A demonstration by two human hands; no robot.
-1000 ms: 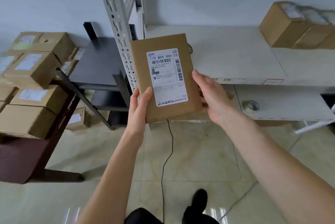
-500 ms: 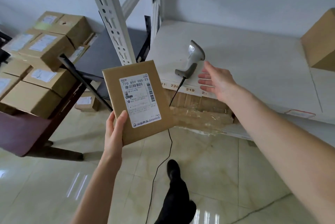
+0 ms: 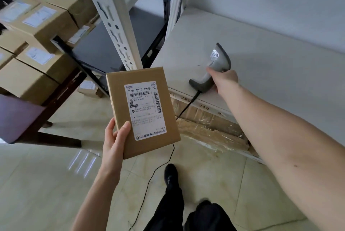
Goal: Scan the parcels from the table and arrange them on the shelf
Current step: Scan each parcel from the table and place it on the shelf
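Right hand (image 3: 225,79) has reached the scanner (image 3: 214,68) on the shelf (image 3: 270,58), fingers now curled on its handle. Left hand (image 3: 113,137) pinches parcel (image 3: 142,111) by its lower left corner, label up, held left of the shelf's near edge.

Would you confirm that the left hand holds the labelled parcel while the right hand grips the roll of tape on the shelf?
Not quite: in the head view the right hand grips the barcode scanner lying on the shelf, not a roll of tape. The left hand does hold the labelled parcel.
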